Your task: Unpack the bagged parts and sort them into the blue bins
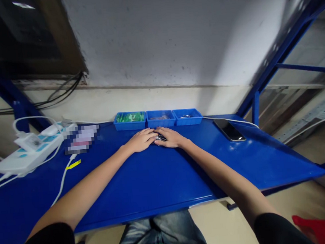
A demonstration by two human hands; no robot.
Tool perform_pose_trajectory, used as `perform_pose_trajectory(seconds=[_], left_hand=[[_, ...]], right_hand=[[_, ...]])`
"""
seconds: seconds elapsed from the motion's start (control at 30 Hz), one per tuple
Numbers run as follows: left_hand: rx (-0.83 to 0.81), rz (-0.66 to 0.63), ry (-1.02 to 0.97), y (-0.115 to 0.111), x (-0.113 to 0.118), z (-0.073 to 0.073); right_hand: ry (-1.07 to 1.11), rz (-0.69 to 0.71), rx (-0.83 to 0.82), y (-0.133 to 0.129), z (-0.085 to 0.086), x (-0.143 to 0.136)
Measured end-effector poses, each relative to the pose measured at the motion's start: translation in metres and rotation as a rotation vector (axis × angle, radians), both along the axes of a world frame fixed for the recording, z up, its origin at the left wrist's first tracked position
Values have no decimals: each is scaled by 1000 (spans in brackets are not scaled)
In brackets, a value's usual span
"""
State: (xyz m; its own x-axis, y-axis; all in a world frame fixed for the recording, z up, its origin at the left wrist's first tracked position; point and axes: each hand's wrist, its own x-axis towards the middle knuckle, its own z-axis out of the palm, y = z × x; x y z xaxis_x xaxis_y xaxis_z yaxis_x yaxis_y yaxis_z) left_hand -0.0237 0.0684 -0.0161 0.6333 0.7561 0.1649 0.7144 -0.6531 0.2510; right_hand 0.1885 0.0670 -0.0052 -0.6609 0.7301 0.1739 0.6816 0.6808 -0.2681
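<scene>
Both arms reach forward over a blue table. My left hand [141, 140] lies palm down with its fingers extended, and my right hand [170, 137] lies the same way beside it, the fingertips close together. Between and partly under them is a small pile of dark and silvery pieces [161, 138], too small to make out. Just beyond the hands stand three blue bins side by side: the left bin [130, 126] holds green packets, the middle bin [162, 123] holds clear and brownish items, and the right bin [188, 122] holds a few small dark pieces.
The blue table [145, 185] has a white power strip [19, 157] with plugs and cables at left, near a pixelated object [82, 139] and a yellow tag [74, 164]. A dark phone [229, 130] lies at right. Blue frame posts and a wall stand behind.
</scene>
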Motion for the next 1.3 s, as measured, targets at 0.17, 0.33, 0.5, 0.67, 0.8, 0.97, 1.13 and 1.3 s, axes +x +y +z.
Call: perform_pose_trajectory(seconds=[0.17, 0.33, 0.5, 0.67, 0.8, 0.97, 1.13, 1.3], left_hand=[[4, 55, -6, -4, 1, 3], [-2, 76, -34, -12, -2, 6], [14, 90, -63, -21, -4, 9], [81, 108, -236, -26, -4, 13], [169, 132, -308, -29, -5, 17], [422, 150, -465, -34, -5, 19], [547, 63, -439, -56, 7, 24], [542, -35, -364, -78, 25, 30]], right_hand=[[56, -42, -22, -2, -4, -3], [76, -64, -43, -11, -5, 3], [80, -67, -44, -13, -4, 2], [102, -59, -62, -12, -5, 3], [335, -138, -58, -18, 0, 2], [654, -334, -101, -39, 14, -18], [1221, -255, -686, -66, 18, -46], [1405, -242, -1025, -75, 26, -44]])
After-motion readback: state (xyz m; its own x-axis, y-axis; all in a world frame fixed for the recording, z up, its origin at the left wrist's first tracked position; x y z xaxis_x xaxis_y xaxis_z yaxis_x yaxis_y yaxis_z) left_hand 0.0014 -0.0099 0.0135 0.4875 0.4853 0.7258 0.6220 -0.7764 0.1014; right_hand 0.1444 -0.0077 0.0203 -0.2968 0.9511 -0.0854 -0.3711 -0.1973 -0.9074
